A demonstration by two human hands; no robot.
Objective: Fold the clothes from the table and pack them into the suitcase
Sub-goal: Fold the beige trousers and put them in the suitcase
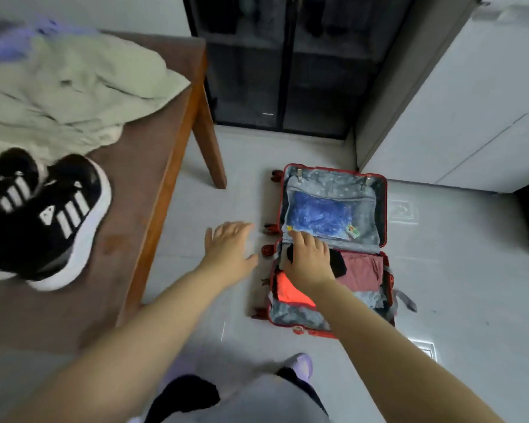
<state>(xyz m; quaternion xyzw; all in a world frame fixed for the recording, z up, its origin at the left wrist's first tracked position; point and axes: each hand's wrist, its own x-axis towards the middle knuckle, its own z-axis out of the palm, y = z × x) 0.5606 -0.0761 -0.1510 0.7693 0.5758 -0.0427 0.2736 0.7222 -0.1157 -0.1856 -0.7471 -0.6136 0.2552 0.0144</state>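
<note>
A small red suitcase (384, 209) lies open on the floor. Its lower half holds a black garment (339, 264), a maroon one (362, 270) and an orange one (289, 293). A blue item (318, 213) sits behind the mesh pocket of the upper half. My right hand (309, 261) rests flat on the black garment, fingers spread, pressing it down. My left hand (229, 248) hovers open over the floor just left of the suitcase, holding nothing. On the brown table (153, 166) at left lies a crumpled pale green garment (74, 83) with a purple garment (6, 41) behind it.
A pair of black-and-white sneakers (49, 215) stands on the table near its front. The table leg (209, 138) reaches the floor close to the suitcase. A dark glass-door cabinet (287, 62) stands behind and a white cabinet (471, 102) at right. My legs and purple slipper (301, 363) show below.
</note>
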